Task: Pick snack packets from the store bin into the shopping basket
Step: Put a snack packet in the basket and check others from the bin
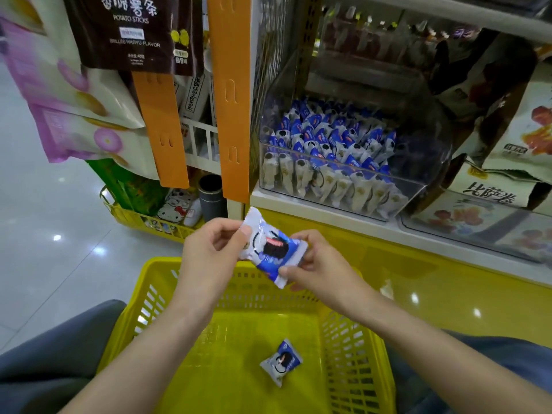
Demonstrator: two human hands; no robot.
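A blue-and-white snack packet [270, 248] with a dark cookie printed on it is held above the far rim of the yellow shopping basket [143, 297]. My left hand [213, 249] pinches its upper left end. My right hand [313, 259] grips its lower right end. One more packet of the same kind [282, 361] lies on the basket floor. The clear store bin [427, 174] on the shelf ahead holds several rows of these packets.
Large snack bags and orange hanging strips [228, 94] hang at upper left. A smaller yellow basket [128, 218] with goods stands on the floor to the left. More boxed and bagged snacks fill the shelf at right. My knees flank the basket.
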